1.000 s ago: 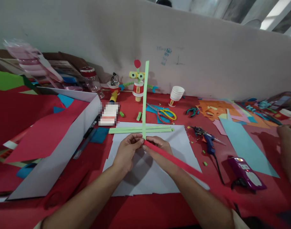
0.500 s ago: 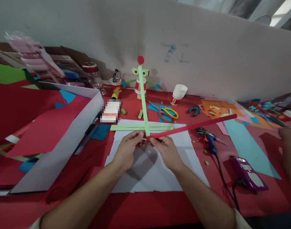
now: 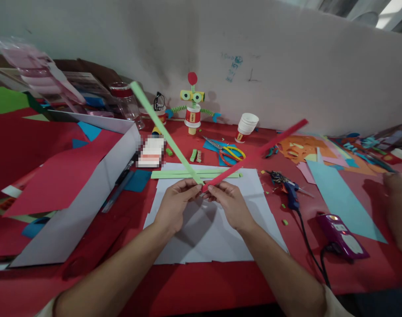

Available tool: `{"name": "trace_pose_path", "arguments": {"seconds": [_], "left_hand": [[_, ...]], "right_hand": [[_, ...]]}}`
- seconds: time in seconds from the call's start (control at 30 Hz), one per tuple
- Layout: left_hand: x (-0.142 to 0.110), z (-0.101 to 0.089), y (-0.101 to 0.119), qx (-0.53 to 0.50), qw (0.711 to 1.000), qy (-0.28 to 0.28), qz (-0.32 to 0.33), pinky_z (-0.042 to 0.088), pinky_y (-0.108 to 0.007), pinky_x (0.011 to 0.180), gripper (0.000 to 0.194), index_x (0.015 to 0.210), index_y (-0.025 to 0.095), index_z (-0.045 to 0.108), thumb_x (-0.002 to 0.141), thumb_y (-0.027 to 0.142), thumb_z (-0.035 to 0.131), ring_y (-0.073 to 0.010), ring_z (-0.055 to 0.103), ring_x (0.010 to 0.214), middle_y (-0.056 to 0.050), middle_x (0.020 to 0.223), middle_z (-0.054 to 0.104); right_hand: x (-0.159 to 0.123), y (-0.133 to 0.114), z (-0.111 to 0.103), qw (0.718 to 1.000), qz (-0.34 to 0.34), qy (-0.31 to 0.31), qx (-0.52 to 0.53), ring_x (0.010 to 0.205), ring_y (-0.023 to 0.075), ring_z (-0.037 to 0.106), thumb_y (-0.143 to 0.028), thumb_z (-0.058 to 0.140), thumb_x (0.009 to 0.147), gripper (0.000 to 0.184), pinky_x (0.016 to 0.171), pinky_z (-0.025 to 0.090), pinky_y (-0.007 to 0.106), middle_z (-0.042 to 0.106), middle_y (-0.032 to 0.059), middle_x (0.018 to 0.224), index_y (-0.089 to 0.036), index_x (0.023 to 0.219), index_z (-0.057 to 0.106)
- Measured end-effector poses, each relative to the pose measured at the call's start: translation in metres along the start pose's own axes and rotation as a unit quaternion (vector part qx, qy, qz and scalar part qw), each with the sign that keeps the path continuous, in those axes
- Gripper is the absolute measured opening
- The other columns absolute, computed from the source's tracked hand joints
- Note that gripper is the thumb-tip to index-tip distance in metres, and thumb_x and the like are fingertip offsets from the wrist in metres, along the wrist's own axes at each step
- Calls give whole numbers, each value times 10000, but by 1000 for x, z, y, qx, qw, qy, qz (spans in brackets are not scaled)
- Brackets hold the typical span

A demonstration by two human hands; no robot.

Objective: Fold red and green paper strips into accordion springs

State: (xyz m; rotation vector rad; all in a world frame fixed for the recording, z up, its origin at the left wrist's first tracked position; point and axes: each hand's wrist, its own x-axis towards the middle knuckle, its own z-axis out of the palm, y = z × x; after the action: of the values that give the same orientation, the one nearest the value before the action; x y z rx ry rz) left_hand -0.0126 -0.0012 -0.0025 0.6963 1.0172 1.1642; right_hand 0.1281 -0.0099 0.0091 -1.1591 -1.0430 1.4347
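Note:
My left hand (image 3: 177, 204) pinches the lower end of a light green paper strip (image 3: 166, 134), which slants up to the left. Closed on the near end of a red paper strip (image 3: 257, 156), my right hand (image 3: 229, 202) sits close beside it; this strip runs up to the right. The two strips meet between my fingertips in a V; how they join there is hidden. Beneath my hands lie white paper sheets (image 3: 217, 242), with more light green strips (image 3: 164, 175) along their far edge. Small folded paper springs (image 3: 193, 155) rest beyond them.
At the back stands a paper-cup figure (image 3: 192, 115), near stacked cups (image 3: 246, 127). Scissors (image 3: 232, 153) lie on blue paper. On the right are a glue gun (image 3: 290, 193), a purple device (image 3: 342, 237) with a cable, and another person's hand (image 3: 399, 207). A box (image 3: 98, 189) of coloured paper fills the left.
The green strip has swung from nearly upright to a leftward slant. The red strip's far end has risen and moved left. Both hands stay together over the white sheets.

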Motion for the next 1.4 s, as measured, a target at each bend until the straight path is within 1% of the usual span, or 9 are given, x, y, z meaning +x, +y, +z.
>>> {"name": "trace_pose_path", "arguments": {"seconds": [0.27,0.63,0.77,0.83,0.97,1.03,1.13,1.27,1.4], "left_hand": [[0,2,4,-11,999,-6,-30,420,-239,621,166,657,150,622,612,231,760,-101,550,584,19,623,591],[-2,2,4,-16,1000,-15,7,420,-230,634,181,695,179,572,640,207,742,-94,545,588,46,609,585],[-4,4,6,3,998,-51,22,432,-236,644,157,723,168,617,636,193,745,-109,563,624,23,646,621],[-5,6,5,7,998,-52,22,445,-254,658,164,744,158,640,621,178,748,-132,585,657,-4,685,655],[-7,9,4,-24,998,3,56,449,-249,676,190,737,166,640,593,161,763,-125,579,663,10,668,654],[-8,11,3,-33,998,0,60,453,-252,684,183,724,168,643,590,162,767,-129,584,670,10,661,655],[-9,12,3,-29,998,-27,59,456,-261,680,133,689,165,649,610,177,756,-138,587,658,-4,653,665],[-9,12,1,-22,997,-47,59,462,-294,713,104,724,165,672,639,178,732,-165,602,691,-20,689,678],[-8,11,0,8,996,-51,67,459,-308,758,107,781,166,710,675,182,701,-181,607,759,-30,731,687]], "right_hand": [[0,2,0,1000,-10,0,-3,639,131,631,-278,637,760,114,637,475,257,678,7,655,-176,737,681],[0,5,1,999,-32,25,-30,653,140,627,-264,635,762,95,648,472,269,675,10,689,-172,776,652],[0,5,-2,996,-61,12,-68,643,129,589,-283,628,776,108,633,461,256,641,-3,696,-176,780,643],[0,4,-2,994,-68,2,-88,654,133,578,-307,620,789,133,638,458,256,630,-3,693,-176,774,638],[-1,6,-1,993,-70,-10,-91,715,154,581,-340,637,786,161,671,457,272,657,16,773,-185,827,649],[-1,7,0,994,-72,-2,-88,738,169,585,-335,665,762,161,689,457,286,668,23,782,-188,828,663],[-1,6,0,993,-63,32,-98,695,169,571,-328,672,747,141,666,442,287,665,17,712,-188,759,687],[-1,4,-1,993,-46,46,-97,650,160,543,-339,676,732,153,633,418,280,640,4,653,-188,712,691],[-1,8,-4,989,-72,46,-121,672,163,547,-334,652,765,152,653,419,279,640,10,685,-188,739,679]]}}
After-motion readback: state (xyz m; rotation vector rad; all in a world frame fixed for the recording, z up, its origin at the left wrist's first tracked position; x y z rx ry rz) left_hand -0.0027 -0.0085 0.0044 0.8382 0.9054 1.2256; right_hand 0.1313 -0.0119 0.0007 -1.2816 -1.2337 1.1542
